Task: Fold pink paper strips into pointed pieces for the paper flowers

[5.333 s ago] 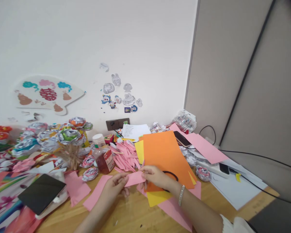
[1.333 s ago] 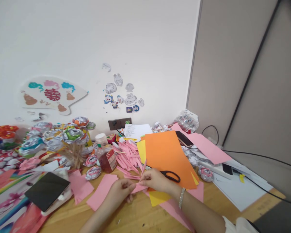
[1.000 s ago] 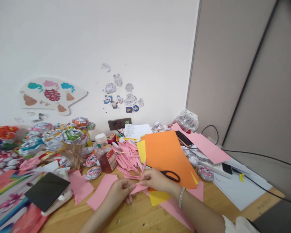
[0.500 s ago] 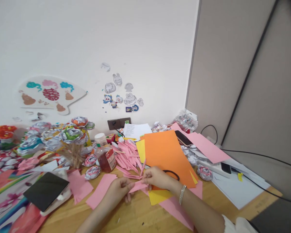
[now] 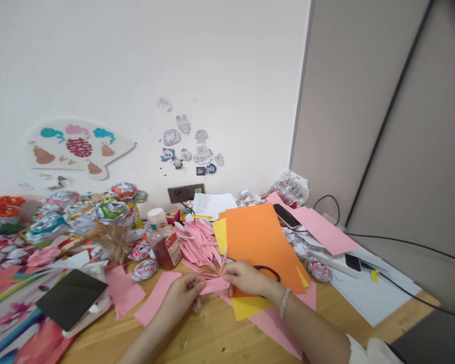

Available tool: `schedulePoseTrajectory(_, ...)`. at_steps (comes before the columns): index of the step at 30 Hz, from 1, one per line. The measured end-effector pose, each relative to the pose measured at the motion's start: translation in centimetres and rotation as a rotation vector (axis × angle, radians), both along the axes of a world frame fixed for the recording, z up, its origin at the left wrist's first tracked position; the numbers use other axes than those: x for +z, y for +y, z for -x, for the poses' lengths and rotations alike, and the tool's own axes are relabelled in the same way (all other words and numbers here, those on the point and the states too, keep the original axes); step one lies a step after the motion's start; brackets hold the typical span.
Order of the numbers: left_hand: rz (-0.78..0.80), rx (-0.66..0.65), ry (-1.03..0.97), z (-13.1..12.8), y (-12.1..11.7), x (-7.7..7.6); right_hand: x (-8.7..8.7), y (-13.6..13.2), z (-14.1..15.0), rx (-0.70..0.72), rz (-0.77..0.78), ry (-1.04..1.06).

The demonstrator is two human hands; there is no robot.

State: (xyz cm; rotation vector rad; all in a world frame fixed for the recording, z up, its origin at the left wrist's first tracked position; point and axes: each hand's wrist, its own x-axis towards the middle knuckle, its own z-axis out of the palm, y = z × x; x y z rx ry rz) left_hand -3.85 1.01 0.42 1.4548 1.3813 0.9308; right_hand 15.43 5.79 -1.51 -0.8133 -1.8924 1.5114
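Observation:
A small folded piece of pink paper [image 5: 215, 286] is stretched between both hands, just above the wooden table. My left hand [image 5: 185, 291] pinches its left end between thumb and fingers. The right end is gripped by my right hand [image 5: 239, 276], whose wrist wears a sparkling bracelet. Right behind the hands lies a heap of folded pink paper strips [image 5: 199, 240]. Under my right forearm are orange sheets [image 5: 256, 237], a yellow sheet [image 5: 246, 308] and a pink sheet [image 5: 278, 331]. The black handle loop of scissors [image 5: 270, 270] shows beside my right hand.
A bottle of reddish liquid [image 5: 167, 247] stands left of the heap. Paper flowers on sticks [image 5: 116, 217] crowd the back left, near a black tablet-like device [image 5: 72, 299]. On the right are a phone [image 5: 287, 216], white sheets [image 5: 375, 298] and black cables [image 5: 402, 245].
My left hand has shifted slightly up and left, and more of the pink paper shows between the hands. My right hand stays almost in place, still gripping it.

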Motion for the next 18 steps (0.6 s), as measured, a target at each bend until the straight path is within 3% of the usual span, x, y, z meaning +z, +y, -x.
schedulePoseTrajectory(7, 0.012, 0.002, -0.047, -0.5, -0.3, 0.5, -0.2, -0.4, 0.5, 0.042, 0.036, 0.041)
schedulePoseTrajectory(13, 0.0, -0.096, -0.102, -0.9, -0.7, 1.4, -0.6, -0.4, 0.9, 0.004, 0.065, 0.03)
schedulePoseTrajectory(18, 0.02, -0.103, -0.139, -0.4, -0.4, 1.3, -0.4, -0.1, 0.9, -0.021, 0.054, 0.025)
